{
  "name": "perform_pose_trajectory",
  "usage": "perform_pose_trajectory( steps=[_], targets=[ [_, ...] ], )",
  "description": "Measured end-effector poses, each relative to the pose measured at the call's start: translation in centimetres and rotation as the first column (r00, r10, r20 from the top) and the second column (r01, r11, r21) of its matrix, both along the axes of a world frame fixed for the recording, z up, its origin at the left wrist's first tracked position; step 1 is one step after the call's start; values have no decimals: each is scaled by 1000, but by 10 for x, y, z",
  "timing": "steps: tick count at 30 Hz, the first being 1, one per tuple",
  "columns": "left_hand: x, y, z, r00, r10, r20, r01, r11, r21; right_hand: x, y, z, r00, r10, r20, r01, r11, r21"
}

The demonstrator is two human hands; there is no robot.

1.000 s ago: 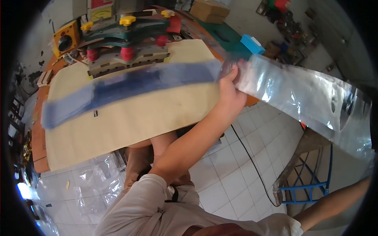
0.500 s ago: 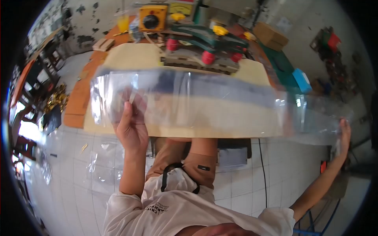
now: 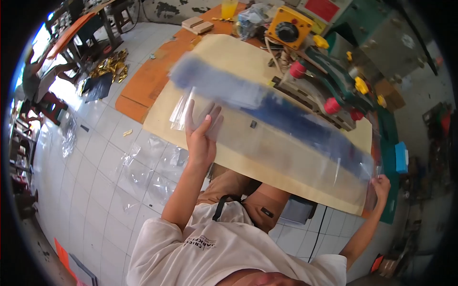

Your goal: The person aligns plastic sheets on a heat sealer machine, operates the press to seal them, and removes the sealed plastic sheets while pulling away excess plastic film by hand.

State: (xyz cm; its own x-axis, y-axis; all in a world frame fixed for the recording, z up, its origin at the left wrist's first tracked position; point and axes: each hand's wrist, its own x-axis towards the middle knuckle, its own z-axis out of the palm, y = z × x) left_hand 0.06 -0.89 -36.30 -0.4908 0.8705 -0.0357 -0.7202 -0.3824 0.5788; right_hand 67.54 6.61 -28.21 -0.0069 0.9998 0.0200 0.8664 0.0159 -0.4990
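A long sheet of clear plastic film stretches between my two hands above a pale yellow board. My left hand grips its left part, thumb in front and fingers showing through the film. At the far right end, my right hand pinches the film's edge between thumb and fingers. A blurred blue band runs along the film's far side; whether it belongs to the film or lies beneath cannot be made out. A small dark piece shows near the middle.
Behind the board stands a green clamp-like machine with red and yellow knobs, beside a yellow box with a black dial. A light blue box sits at the right. Loose plastic lies on the floor; another person is far left.
My view has turned, so the table appears tilted. The film has come down closer to the board, and my right hand has drawn in toward the board's right corner. Both hands keep their hold.
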Motion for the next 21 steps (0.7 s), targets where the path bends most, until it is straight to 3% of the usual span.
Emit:
perform_pose_trajectory(
  steps=[1, 2, 3, 4, 6, 8, 9, 10, 13, 15, 20, 21],
  targets=[
    [-3, 0, -1, 999, 35, 41, -36, 999, 19, -30, -4, 8, 929, -243, 278, 166, 948, 273],
    [-6, 1, -1, 994, 70, 83, -74, 996, 41, -59, -5, 16, 735, -514, 443, 217, 797, 564],
    [-7, 1, -1, 993, 86, 85, -90, 995, 37, -85, 1, 22, 813, -539, 219, 284, 697, 658],
    [-5, 0, -2, 991, 96, 91, -101, 993, 55, -125, 2, 35, 820, -526, 225, 270, 704, 657],
    [-6, -2, -2, 988, 115, 99, -121, 991, 65, -219, -4, 54, 958, -287, -19, 208, 648, 733],
    [-9, -1, -2, 979, 73, 189, -96, 989, 116, -283, 1, 50, 982, 138, -131, -12, 734, 679],
    [-10, -1, -3, 979, 78, 188, -100, 989, 111, -333, -6, 57, 950, 311, -19, -227, 731, 644],
    [-11, -1, -4, 979, 72, 193, -95, 989, 114, -387, -17, 63, 915, 386, -118, -281, 820, 499],
    [-11, 1, -8, 982, 77, 171, -94, 991, 95, -483, -7, 50, 703, 698, -135, -631, 701, 332],
    [-10, 3, -9, 985, 93, 146, -105, 991, 79, -529, 13, 30, 593, 784, -183, -713, 618, 332],
    [-10, 3, -11, 996, 59, 70, -64, 996, 58, -617, 65, -15, 505, 732, -458, -722, 649, 240],
    [-10, 3, -11, 996, 61, 60, -65, 996, 64, -627, 70, -11, 522, 626, -580, -788, 613, -47]
  ],
)
